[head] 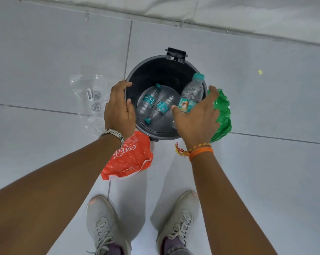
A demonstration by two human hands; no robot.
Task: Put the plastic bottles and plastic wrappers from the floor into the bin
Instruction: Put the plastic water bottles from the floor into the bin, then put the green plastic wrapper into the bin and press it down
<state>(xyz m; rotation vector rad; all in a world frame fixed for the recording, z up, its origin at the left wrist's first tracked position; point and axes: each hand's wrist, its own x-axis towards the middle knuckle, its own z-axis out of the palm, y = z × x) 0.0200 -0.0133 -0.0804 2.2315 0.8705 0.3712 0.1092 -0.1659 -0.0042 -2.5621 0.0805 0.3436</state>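
Stood over the black bin, lid hinge at its far rim. Left hand rested on the near-left rim, fingers curled loosely over the edge, clamped on nothing but the rim. Right hand hovered over the right side, fingers spread apart, with a Bisleri water bottle just beyond the fingertips, tilted cap-up against the inner wall; whether touched or already let go, impossible to tell. Two more bottles lay flat on the bottom. Left on the tiled floor: a red Coca-Cola wrapper touching the bin's near side, a green wrapper against its right side, a clear plastic bag off to the left. Probably feather-light, soft and crinkly film, slippery; best pinched at a raised fold and bunched up.
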